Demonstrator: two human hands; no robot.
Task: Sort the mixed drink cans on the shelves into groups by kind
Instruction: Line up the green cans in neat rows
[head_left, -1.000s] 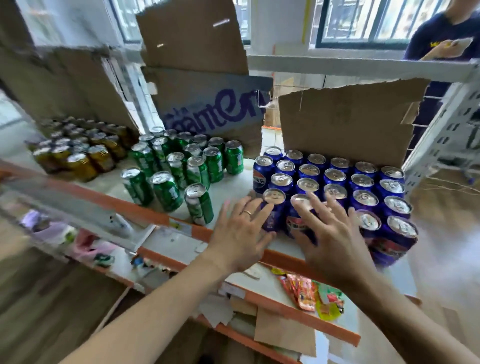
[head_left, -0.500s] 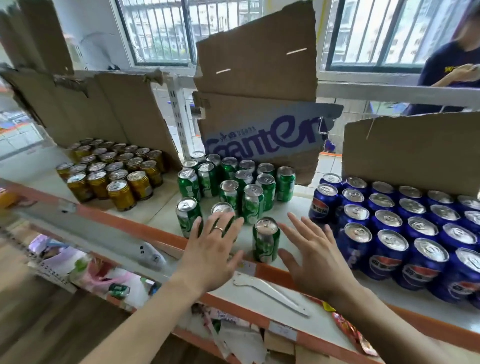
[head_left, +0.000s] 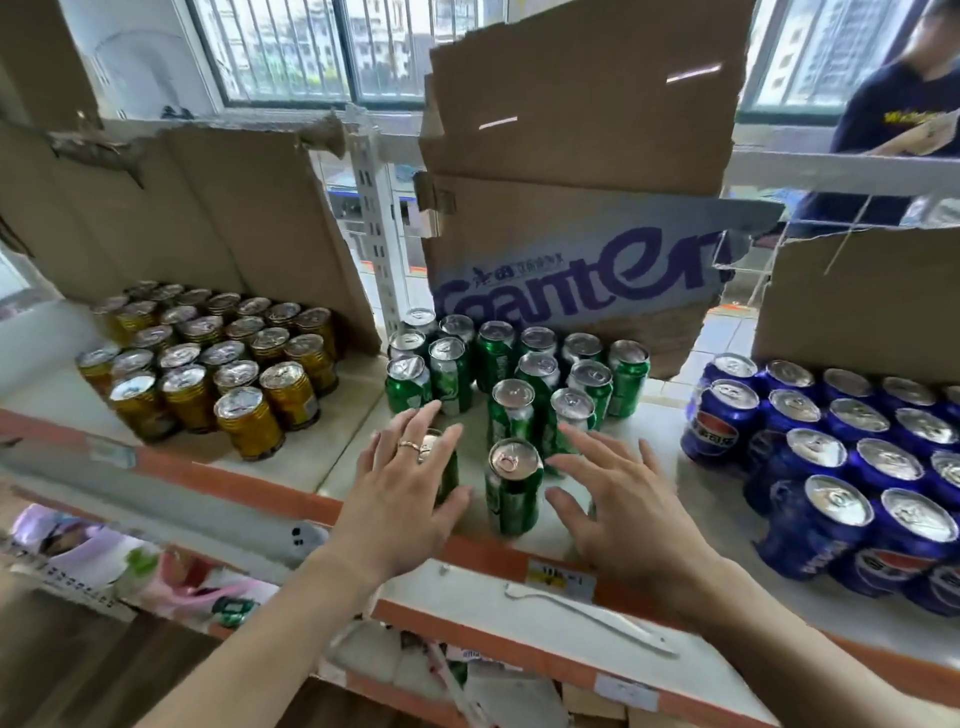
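Observation:
Three groups of cans stand on the white shelf (head_left: 343, 457): gold cans (head_left: 218, 364) at the left, green cans (head_left: 519, 374) in the middle, blue cans (head_left: 841, 452) at the right. My left hand (head_left: 410, 488), a ring on one finger, is spread over a green can (head_left: 448, 470) at the front of the middle group and mostly hides it. One more green can (head_left: 511, 488) stands alone between my hands. My right hand (head_left: 618, 499) hovers with spread fingers just right of it, in front of the green group, holding nothing.
Torn cardboard sheets (head_left: 576, 130) stand behind the cans. An orange shelf edge (head_left: 498, 558) runs below my hands, with a lower shelf of packets (head_left: 156, 577) and a white strip (head_left: 587, 616). A person in a dark shirt (head_left: 904, 119) stands at the back right.
My view swung left from the blue cans to the green group. Both hands moved with it and now flank the front green cans, the left hand over one of them.

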